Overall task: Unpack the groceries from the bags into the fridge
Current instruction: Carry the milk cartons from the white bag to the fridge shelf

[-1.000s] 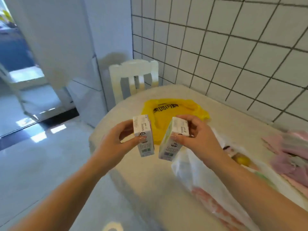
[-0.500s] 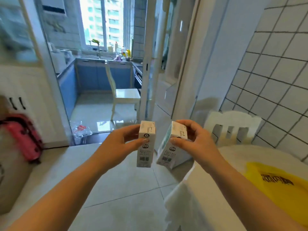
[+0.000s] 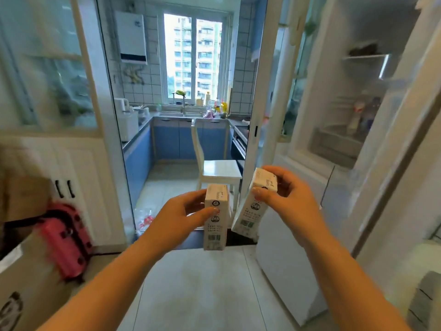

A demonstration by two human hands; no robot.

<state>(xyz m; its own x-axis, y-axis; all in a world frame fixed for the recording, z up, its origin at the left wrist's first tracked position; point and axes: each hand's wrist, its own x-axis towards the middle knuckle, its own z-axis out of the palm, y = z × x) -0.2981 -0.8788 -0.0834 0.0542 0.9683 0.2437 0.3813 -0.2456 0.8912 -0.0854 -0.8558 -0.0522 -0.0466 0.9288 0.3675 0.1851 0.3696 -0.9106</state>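
Observation:
My left hand (image 3: 185, 216) grips a small white milk carton (image 3: 215, 231), held upright at chest height. Just to its right, my right hand (image 3: 290, 201) grips a second white carton (image 3: 253, 211), tilted with its top leaning right. The two cartons nearly touch. The fridge (image 3: 353, 130) stands open at the right, its door shelves holding a few blurred bottles (image 3: 362, 115). Its lower white door (image 3: 286, 271) is just below my right hand. No grocery bags are in view.
A white chair (image 3: 214, 168) stands in the kitchen doorway straight ahead. A pink suitcase (image 3: 64, 237) and a cardboard box (image 3: 21, 290) sit at the left by white cabinets. Pale floor tiles (image 3: 202, 290) lie open below my arms. A plastic bag (image 3: 145, 217) lies at the doorway threshold.
My view has swung left, away from the table and bags, toward the kitchen doorway and the open fridge. Both hands keep their hold on the cartons.

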